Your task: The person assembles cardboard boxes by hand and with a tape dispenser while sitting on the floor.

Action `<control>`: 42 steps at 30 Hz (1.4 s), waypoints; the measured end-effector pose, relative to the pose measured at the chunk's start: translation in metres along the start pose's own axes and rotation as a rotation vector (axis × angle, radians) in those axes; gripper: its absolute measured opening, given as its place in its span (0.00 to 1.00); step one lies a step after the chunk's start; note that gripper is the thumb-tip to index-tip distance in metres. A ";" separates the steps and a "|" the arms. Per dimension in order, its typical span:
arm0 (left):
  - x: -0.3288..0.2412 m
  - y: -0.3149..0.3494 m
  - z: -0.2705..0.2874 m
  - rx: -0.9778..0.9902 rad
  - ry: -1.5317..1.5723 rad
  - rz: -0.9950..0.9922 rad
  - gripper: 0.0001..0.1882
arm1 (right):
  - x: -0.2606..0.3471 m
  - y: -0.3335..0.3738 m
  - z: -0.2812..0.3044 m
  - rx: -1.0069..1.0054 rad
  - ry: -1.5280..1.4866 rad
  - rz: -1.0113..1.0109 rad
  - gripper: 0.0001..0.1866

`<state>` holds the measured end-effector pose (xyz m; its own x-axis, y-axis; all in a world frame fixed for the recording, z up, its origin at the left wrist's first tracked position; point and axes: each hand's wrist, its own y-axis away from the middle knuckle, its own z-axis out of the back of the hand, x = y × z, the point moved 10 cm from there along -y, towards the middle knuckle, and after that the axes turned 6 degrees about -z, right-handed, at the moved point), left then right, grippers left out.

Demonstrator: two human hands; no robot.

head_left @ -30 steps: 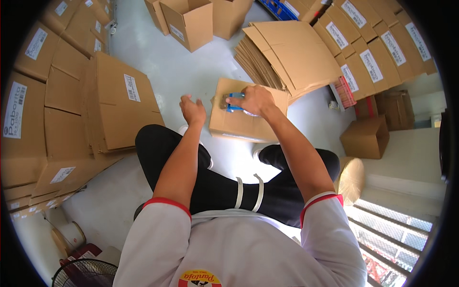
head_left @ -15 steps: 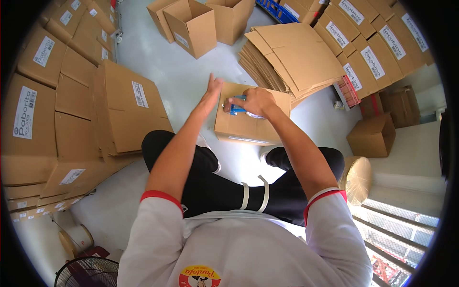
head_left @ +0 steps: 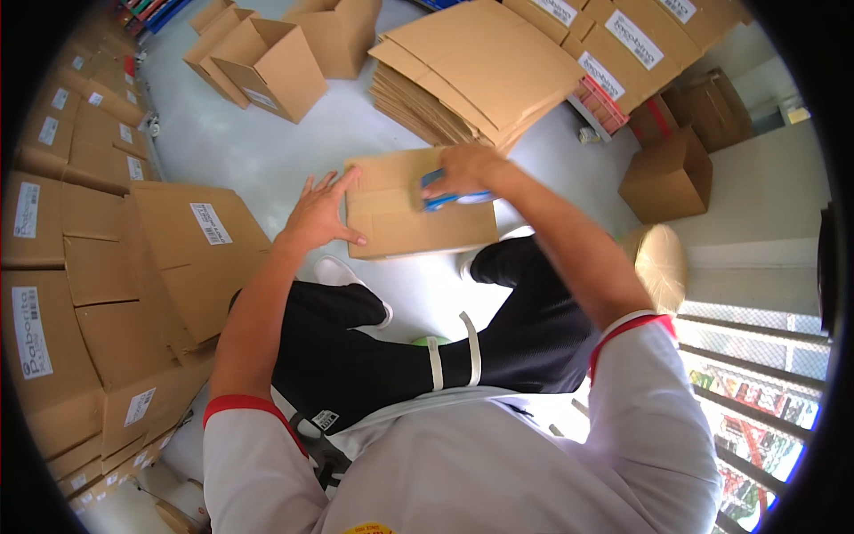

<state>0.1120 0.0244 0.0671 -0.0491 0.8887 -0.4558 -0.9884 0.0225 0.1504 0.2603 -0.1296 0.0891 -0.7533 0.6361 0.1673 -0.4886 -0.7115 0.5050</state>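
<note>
A closed brown cardboard box (head_left: 387,209) sits on the floor before my feet, its top flaps together. My left hand (head_left: 322,212) is spread at the box's left end, thumb near the front corner and fingers at the far corner. Over the right part of the top, my right hand (head_left: 467,173) is closed around a blue tape dispenser (head_left: 436,198). A strip of tape seems to run along the middle seam. The dispenser is slightly blurred, and its roll is partly hidden by my hand.
A stack of flattened cartons (head_left: 480,67) lies just beyond the box. Open empty boxes (head_left: 271,71) stand at the far left. Labelled cartons (head_left: 93,249) are piled along the left, with more (head_left: 632,40) at the far right. An open box (head_left: 667,178) rests by the right wall.
The box now lies lengthwise across in front of me. My left hand has come down onto its left end. My right hand still grips the dispenser, now over the right part.
</note>
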 end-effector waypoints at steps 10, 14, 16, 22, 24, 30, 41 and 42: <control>-0.016 -0.011 0.002 0.066 -0.098 -0.004 0.69 | -0.185 0.067 -0.029 -0.055 -0.009 -0.304 0.38; -0.047 -0.023 0.012 0.194 -0.424 -0.039 0.65 | -0.154 0.044 -0.041 0.046 -0.028 -0.226 0.36; -0.082 -0.047 0.001 0.161 -0.344 -0.173 0.60 | -0.147 0.040 -0.045 0.018 -0.050 -0.216 0.35; -0.213 -0.110 -0.063 0.164 -0.137 -0.654 0.38 | -0.128 0.048 -0.050 0.032 -0.083 -0.166 0.32; -0.219 -0.122 -0.075 0.215 -0.151 -0.721 0.37 | -0.123 0.058 -0.049 0.018 0.007 -0.163 0.27; -0.185 -0.141 -0.056 0.065 -0.302 -0.587 0.31 | -0.167 0.037 -0.064 -0.127 0.361 -0.255 0.14; -0.067 -0.095 -0.079 0.111 -0.323 0.182 0.42 | -0.149 0.052 -0.013 -0.236 0.115 -0.270 0.19; -0.096 -0.092 -0.074 -0.078 -0.361 0.001 0.39 | -0.151 0.051 -0.016 -0.232 0.123 -0.268 0.19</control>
<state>0.1971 -0.0968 0.0325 -0.0101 0.9934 -0.1142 -0.9970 -0.0013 0.0772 0.3419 -0.2669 0.0759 -0.6254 0.7784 -0.0545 -0.7517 -0.5823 0.3095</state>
